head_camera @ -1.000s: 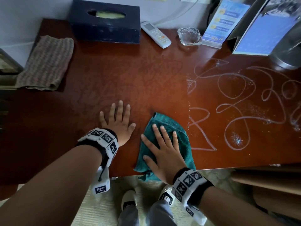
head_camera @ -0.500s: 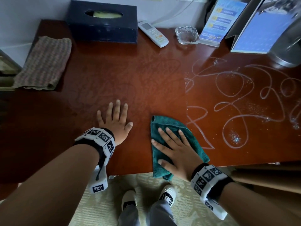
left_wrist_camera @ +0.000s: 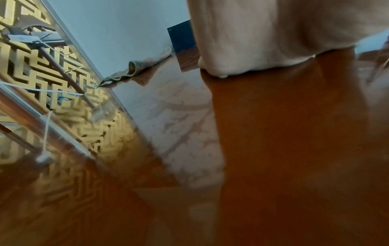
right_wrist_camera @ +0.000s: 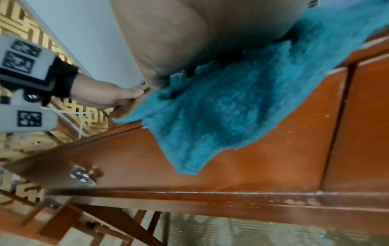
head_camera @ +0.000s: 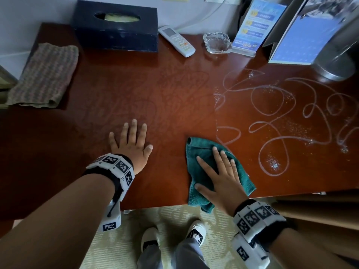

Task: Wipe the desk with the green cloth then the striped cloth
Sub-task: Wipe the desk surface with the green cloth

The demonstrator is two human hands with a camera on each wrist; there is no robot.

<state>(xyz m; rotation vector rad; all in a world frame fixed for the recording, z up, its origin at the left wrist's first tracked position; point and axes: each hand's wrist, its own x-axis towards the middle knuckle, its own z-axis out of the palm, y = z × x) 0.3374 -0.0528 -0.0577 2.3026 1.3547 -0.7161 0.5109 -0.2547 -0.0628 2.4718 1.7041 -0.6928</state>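
Note:
The green cloth lies crumpled at the front edge of the red-brown desk, one corner hanging over the edge. My right hand presses flat on the green cloth with fingers spread. My left hand rests flat on bare wood to the left, palm down. The striped cloth lies folded at the desk's far left corner. White looping smears and specks cover the desk's right half, starting just right of the green cloth.
Along the back stand a dark tissue box, a white remote, a glass ashtray, a blue leaflet stand, a calendar and a metal base. A drawer front with a metal knob sits below the edge.
My right hand has slid the green cloth to the right along the front edge, closer to the white smears. The left hand has stayed in place.

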